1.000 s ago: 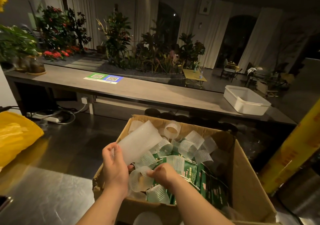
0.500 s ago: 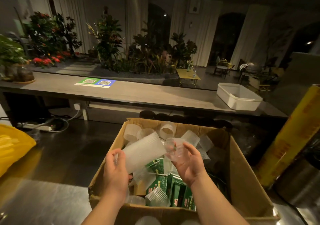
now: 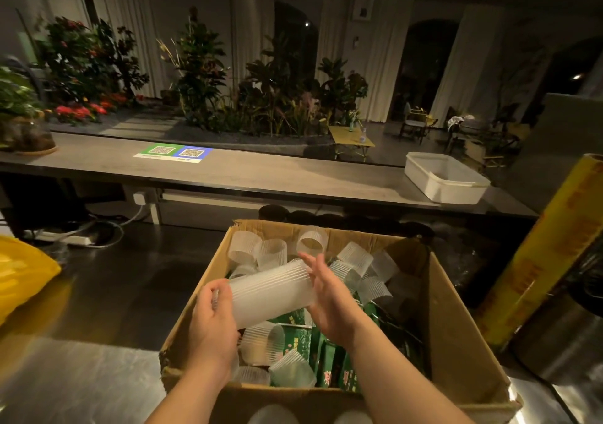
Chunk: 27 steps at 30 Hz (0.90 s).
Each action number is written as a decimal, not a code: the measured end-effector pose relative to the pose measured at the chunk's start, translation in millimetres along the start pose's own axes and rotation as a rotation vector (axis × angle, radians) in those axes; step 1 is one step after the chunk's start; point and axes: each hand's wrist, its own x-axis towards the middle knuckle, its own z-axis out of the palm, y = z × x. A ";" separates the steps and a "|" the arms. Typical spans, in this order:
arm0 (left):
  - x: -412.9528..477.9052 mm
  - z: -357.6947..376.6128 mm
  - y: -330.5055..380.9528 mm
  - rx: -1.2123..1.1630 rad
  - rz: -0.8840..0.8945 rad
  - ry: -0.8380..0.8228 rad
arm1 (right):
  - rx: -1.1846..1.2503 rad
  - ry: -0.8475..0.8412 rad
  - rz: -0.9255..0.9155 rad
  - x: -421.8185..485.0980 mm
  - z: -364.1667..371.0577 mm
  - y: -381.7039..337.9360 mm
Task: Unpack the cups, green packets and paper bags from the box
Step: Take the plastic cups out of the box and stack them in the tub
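The unpacking looks to be at an early stage: the cardboard box point(image 3: 463, 342) in the lower centre of the frame is largely full. Many ribbed, translucent loose cups point(image 3: 311, 241) are heaped toward its far wall and near corner, and green packets point(image 3: 326, 358) are packed upright along its lower right. No paper bags can be made out; they may lie under the rest, but that cannot be told from this view. On the steel worktop point(image 3: 81, 374) to the lower left nothing unpacked is plainly visible. Two pale rounded shapes at the very bottom edge, in front of the box, are cut off too much to identify. The present step appears to be gathering cups into one nested column before lifting it out. A stack of cups point(image 3: 270, 290) is held lying slantwise just above the box's contents, its lower end at centre left and its upper end toward the centre. The left hand point(image 3: 212, 322) comes up from the bottom of the frame and grips the lower end, fingers curled round it. The right hand point(image 3: 329, 303) reaches in from the lower right. Its fingers are fairly straight and spread and its palm is against the stack's upper end, pressing rather than clasping. Nearly all the cups and every packet are left to take out.
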 end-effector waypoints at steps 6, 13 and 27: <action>-0.3 -3.3 1.0 -0.041 -0.001 0.070 | -0.629 0.284 0.160 0.3 -17.6 21.6; -1.1 -3.0 2.3 -0.059 -0.011 0.075 | -1.486 -0.138 0.098 -8.1 8.0 33.0; 0.7 -5.2 0.6 -0.060 -0.020 0.070 | -0.128 0.219 0.161 -17.7 -46.0 2.3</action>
